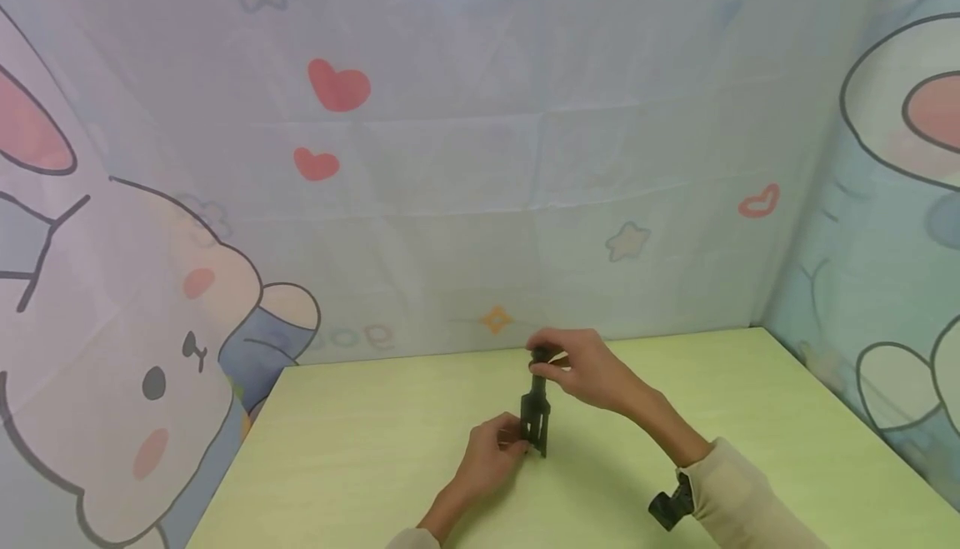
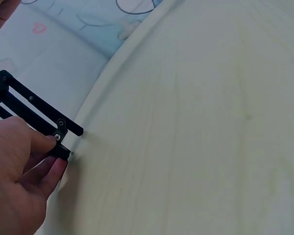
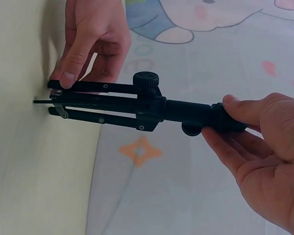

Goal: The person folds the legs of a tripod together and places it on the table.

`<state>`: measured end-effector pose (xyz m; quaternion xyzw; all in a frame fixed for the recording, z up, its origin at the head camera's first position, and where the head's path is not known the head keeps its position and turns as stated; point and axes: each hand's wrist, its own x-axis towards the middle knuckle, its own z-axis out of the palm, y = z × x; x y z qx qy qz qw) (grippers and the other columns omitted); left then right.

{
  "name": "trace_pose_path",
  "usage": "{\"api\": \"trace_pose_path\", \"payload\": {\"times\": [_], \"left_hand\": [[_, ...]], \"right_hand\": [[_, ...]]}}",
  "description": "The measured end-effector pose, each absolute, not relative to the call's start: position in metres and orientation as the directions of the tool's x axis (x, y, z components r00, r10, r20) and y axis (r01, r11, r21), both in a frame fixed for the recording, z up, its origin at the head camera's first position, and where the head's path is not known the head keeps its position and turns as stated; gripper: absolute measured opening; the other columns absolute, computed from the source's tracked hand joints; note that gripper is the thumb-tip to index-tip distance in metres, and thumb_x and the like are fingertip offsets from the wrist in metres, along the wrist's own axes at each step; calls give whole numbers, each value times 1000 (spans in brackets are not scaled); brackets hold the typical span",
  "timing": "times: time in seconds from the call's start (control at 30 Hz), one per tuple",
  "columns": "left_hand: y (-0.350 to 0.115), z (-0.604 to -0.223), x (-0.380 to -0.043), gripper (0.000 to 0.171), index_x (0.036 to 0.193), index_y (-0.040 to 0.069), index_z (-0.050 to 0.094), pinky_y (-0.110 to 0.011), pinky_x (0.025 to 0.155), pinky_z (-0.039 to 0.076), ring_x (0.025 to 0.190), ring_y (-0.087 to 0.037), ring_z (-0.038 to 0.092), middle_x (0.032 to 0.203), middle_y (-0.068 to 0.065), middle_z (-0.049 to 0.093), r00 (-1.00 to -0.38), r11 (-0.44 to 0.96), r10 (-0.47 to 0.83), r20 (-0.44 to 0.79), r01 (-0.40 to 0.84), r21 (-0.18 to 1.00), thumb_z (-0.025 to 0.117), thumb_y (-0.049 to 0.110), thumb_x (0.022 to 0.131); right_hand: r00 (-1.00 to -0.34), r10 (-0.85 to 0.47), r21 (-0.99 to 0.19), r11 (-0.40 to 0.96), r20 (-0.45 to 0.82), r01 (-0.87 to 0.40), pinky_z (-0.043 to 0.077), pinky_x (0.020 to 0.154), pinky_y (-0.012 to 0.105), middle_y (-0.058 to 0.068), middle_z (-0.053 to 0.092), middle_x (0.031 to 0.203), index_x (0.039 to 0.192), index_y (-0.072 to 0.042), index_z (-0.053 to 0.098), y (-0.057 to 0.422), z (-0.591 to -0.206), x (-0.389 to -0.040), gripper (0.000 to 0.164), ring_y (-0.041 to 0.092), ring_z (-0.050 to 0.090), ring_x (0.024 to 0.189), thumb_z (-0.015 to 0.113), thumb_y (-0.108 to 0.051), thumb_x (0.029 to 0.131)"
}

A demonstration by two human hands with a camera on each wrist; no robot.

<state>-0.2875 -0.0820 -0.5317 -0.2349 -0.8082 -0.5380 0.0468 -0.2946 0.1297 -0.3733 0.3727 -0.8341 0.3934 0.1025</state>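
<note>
A small black tripod (image 1: 535, 416) stands upright over the table, its legs folded nearly together and pointing down. My right hand (image 1: 588, 366) grips its top end between thumb and fingers. Lower down, my left hand (image 1: 483, 457) pinches one leg near its foot, with the thumb by a small screwed hinge in the left wrist view. Seen from the right wrist, the tripod (image 3: 186, 111) shows a round ridged knob (image 3: 146, 79) at the leg joint and a second knob (image 3: 191, 129) near the top. Fingers hide part of the pinched leg.
The pale yellow-green table (image 1: 337, 449) spreads around both hands. Behind it hangs a printed cloth backdrop (image 1: 450, 157), with further printed cloth at the sides. A black wrist camera (image 1: 670, 506) sits at the right sleeve.
</note>
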Motion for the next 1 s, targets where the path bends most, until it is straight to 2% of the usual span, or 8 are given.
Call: {"api": "trace_pose_path", "payload": {"times": [0.4, 0.6, 0.87, 1.0], "left_hand": [[-80, -531, -285, 18, 110, 6, 71, -27, 84, 59, 96, -21, 71, 105, -6, 73, -878, 325, 325, 353, 454, 830, 70, -3, 95], [-81, -531, -282, 21, 111, 2, 69, -27, 81, 60, 95, -24, 70, 105, -9, 71, -857, 313, 325, 400, 496, 810, 68, -7, 92], [-87, -526, -280, 33, 115, 3, 66, -26, 75, 60, 87, -19, 67, 101, -8, 66, -782, 401, 296, 549, 624, 671, 64, -16, 87], [-94, -517, -280, 36, 117, 2, 64, -28, 75, 61, 88, -22, 66, 102, -8, 63, -752, 478, 302, 586, 651, 590, 64, -16, 86]], "right_hand": [[-709, -520, -597, 401, 476, -695, 61, 82, 27, 7, 72, 104, 114, -8, 70, 139, -374, -295, 21, 21, 72, 98, 75, -1, 95], [-731, -495, -619, 405, 470, -673, 61, 83, 27, 5, 72, 103, 113, -10, 71, 146, -378, -296, 20, 19, 72, 97, 75, -2, 95], [-752, -446, -637, 409, 485, -653, 61, 85, 30, 2, 74, 106, 114, -16, 73, 154, -380, -296, 22, 17, 72, 99, 76, -7, 95], [-755, -425, -645, 400, 499, -652, 61, 85, 32, 1, 74, 105, 112, -12, 74, 159, -382, -297, 19, 18, 73, 99, 77, -7, 94]]}}
